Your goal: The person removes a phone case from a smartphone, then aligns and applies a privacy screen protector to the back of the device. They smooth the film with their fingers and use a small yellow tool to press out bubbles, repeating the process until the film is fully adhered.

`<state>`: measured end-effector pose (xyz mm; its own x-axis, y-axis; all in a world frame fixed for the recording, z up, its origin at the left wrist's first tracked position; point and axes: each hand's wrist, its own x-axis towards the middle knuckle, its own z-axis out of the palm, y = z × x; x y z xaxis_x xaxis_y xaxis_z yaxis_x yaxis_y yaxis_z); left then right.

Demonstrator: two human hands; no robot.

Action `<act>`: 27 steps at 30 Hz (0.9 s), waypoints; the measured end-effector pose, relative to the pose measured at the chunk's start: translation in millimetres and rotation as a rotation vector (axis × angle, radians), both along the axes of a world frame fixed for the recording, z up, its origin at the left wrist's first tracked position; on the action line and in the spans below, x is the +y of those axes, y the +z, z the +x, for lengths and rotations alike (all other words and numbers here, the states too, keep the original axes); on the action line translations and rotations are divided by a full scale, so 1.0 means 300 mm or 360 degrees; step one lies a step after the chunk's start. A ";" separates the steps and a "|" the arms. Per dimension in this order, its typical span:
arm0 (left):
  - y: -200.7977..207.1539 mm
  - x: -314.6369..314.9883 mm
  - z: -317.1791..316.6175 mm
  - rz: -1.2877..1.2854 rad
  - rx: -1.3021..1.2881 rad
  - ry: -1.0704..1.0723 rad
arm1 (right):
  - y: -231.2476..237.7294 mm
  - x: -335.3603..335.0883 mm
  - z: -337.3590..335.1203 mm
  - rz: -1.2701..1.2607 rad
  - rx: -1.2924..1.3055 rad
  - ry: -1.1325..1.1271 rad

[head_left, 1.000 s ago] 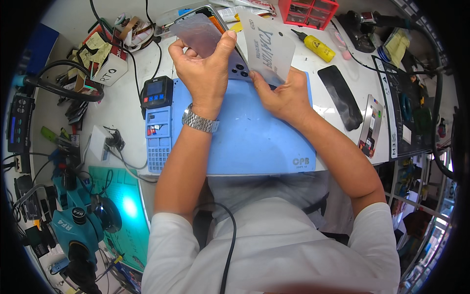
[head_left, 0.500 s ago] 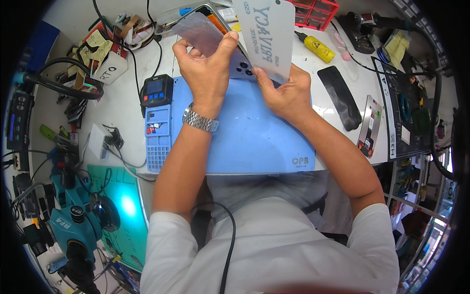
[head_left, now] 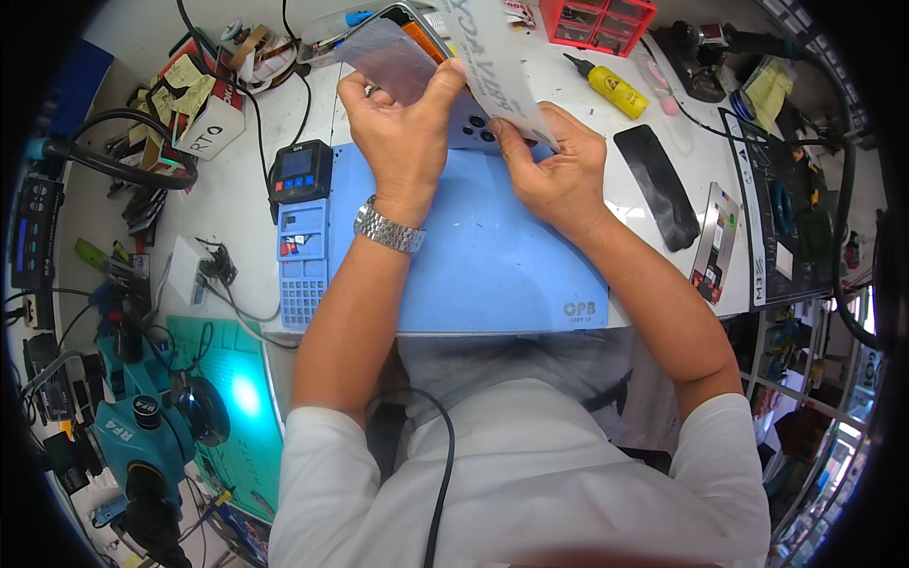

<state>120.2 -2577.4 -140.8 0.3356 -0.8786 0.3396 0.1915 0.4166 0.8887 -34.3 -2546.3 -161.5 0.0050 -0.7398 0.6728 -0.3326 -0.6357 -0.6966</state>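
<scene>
Over the blue mat I hold a phone up, its camera lenses toward me. My left hand is closed on it, thumb upward along its edge. A cloudy see-through film sticks out beside that hand's fingers; whether it is attached to the phone I cannot tell. My right hand pinches a whitish printed film sheet between thumb and fingers, close to the phone's camera end. The sheet slants and partly covers the phone. The fingers behind the phone are hidden.
A black phone-shaped panel and a metallic phone part lie at right. Farther back are a yellow bottle and a red drawer box. A small device with a screen stands left of the mat, a teal microscope lower left.
The whitish sheet has turned from nearly face-on to a slant, its upper part leaning left. My right hand has tilted with it; the left hand and phone have barely moved.
</scene>
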 end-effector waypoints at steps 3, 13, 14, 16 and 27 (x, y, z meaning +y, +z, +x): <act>-0.002 0.008 -0.015 -0.0050 -0.0082 0.0011 | 0.007 -0.008 0.011 0.0025 -0.0132 -0.0010; 0.018 -0.007 -0.006 0.0161 0.0130 0.0049 | 0.036 0.012 -0.020 0.0333 -0.0040 0.0062; 0.018 -0.005 -0.005 0.0182 0.0109 0.0049 | 0.040 0.014 -0.021 0.0374 -0.0040 0.0049; 0.019 -0.007 -0.005 0.0132 0.0088 0.0043 | 0.047 0.014 -0.026 0.0399 -0.0060 0.0032; 0.016 -0.018 0.012 0.0190 0.0169 0.0064 | -0.001 0.014 -0.045 0.0176 0.0096 0.0031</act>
